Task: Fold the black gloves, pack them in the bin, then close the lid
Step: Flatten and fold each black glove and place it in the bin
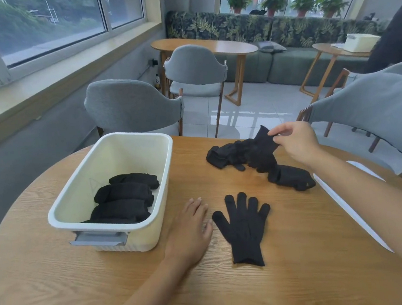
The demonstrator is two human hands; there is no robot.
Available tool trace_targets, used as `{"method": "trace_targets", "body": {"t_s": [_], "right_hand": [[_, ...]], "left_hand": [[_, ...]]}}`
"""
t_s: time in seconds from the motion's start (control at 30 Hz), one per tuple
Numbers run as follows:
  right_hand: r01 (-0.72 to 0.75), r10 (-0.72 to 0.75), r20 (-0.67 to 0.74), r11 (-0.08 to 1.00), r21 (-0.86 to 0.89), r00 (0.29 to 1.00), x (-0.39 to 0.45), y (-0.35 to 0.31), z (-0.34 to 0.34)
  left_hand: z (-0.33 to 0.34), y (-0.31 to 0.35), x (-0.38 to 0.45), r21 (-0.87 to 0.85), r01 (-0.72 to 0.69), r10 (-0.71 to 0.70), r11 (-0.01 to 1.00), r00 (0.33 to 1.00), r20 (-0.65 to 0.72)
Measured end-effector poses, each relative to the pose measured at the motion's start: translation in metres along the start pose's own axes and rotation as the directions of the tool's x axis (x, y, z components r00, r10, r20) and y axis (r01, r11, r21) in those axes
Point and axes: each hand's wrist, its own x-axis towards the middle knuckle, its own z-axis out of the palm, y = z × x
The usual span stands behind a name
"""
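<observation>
A cream bin (80, 197) stands open on the left of the round wooden table, with several folded black gloves (125, 200) inside. One black glove (243, 227) lies flat, fingers spread, in front of me. A loose pile of black gloves (242, 155) lies further back on the right. My right hand (295, 142) pinches the cuff of one glove from that pile and lifts it a little. Between the bin and the flat glove, my left hand (190, 225) rests palm down on the table, fingers straight.
The white lid (349, 206) lies on the table at the right, partly under my right forearm. Grey chairs (133, 104) stand around the far side of the table (295, 279). A person in dark clothes stands at the far right.
</observation>
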Motion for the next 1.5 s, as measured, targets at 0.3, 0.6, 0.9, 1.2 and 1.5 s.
{"method": "trace_targets", "body": {"t_s": [0.3,0.6,0.9,1.2,1.5], "right_hand": [[0.073,-0.073,-0.001,0.997,-0.015,0.997,-0.020,-0.010,-0.025],[0.302,-0.302,-0.058,0.953,0.000,0.952,-0.094,-0.025,-0.011],[0.645,-0.534,0.370,0.693,-0.323,0.760,-0.229,0.073,0.076],[0.553,-0.450,0.335,0.751,-0.360,0.828,-0.214,0.071,0.074],[0.346,-0.326,0.118,0.902,-0.258,0.938,-0.210,0.074,0.089]], "left_hand": [[0.001,0.000,-0.001,-0.013,0.005,-0.005,1.000,1.000,0.011],[0.000,0.001,-0.002,-0.019,0.010,-0.009,1.000,1.000,0.017],[0.002,-0.001,-0.001,-0.031,-0.013,0.014,0.999,1.000,0.002],[-0.005,0.011,-0.019,-0.057,-0.194,0.184,0.979,0.972,-0.146],[0.002,0.029,-0.037,-0.121,-0.281,0.278,0.952,0.960,-0.045]]}}
